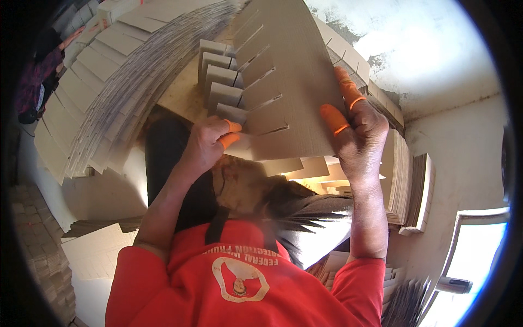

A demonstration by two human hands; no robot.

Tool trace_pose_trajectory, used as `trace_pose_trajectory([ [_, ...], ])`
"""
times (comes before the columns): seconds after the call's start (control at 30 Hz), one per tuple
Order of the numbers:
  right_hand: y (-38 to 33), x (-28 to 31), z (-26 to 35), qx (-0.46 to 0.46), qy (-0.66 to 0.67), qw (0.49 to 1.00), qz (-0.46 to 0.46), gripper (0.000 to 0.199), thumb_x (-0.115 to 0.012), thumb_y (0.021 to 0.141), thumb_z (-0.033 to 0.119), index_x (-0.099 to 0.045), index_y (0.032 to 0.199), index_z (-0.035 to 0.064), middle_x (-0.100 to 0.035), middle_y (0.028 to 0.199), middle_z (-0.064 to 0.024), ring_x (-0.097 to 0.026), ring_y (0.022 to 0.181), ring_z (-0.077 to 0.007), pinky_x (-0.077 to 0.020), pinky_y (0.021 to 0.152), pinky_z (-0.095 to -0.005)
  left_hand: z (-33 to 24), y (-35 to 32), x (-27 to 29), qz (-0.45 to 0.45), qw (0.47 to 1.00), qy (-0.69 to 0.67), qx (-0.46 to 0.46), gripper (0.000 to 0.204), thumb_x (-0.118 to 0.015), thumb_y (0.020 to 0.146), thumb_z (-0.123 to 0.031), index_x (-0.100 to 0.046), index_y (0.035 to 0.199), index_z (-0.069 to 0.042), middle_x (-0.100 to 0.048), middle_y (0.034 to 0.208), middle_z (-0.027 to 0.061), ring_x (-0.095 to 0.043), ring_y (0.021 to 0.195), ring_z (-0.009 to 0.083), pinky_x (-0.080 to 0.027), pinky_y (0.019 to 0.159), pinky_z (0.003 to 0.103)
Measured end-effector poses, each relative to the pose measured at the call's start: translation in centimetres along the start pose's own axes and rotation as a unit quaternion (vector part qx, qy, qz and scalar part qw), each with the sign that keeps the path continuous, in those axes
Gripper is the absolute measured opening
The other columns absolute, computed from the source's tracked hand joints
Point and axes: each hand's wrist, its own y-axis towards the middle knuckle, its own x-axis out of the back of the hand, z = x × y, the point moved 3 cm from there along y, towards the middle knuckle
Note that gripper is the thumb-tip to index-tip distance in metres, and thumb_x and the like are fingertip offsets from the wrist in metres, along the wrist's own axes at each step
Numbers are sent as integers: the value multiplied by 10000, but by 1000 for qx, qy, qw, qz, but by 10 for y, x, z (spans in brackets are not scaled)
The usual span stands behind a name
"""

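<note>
Brown slotted cardboard sheet (305,92); right fingers (348,90) parted, gripping its edge; left fingers (229,140) nearly closed, hold unclear.

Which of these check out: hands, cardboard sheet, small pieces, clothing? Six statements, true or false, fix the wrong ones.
1. The right hand holds the large cardboard sheet near its right edge. True.
2. The left hand is near the sheet's lower left corner. True.
3. The left hand wears a full orange glove. False: orange covers show on two digits; the back of the hand is bare.
4. Small cardboard pieces stand in a row left of the sheet. True.
5. The sheet has no slots. False: a row of slots shows in its left part.
6. The person wears a blue top. False: the shirt is red.
</note>
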Motion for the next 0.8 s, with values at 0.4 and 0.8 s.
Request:
trace_pose_trajectory([
  [0.4, -18, -6, -15, 0, 39, 999, -31, 532, -672, 835, -42, -549, 1352, -40, -679, 1169, -83, -523, 767, -12, -453, 693, -172, -6, -1, 0, 4, 1000, -4, -22, 166, -736, 773, 19, -703, 936, 7, -646, 793, 163, -619, 728, 313, -498, 653, 379],
  [0.8, -30, -8, -21, -3, -1, 999, -45, 550, -674, 848, 6, -531, 1379, -13, -394, 590, 27, -350, 555, -36, -335, 523, -180, -10, -3, 0, -1, 999, 4, -40, 174, -739, 766, 14, -699, 936, 11, -661, 791, 146, -603, 722, 312, -493, 648, 388],
])
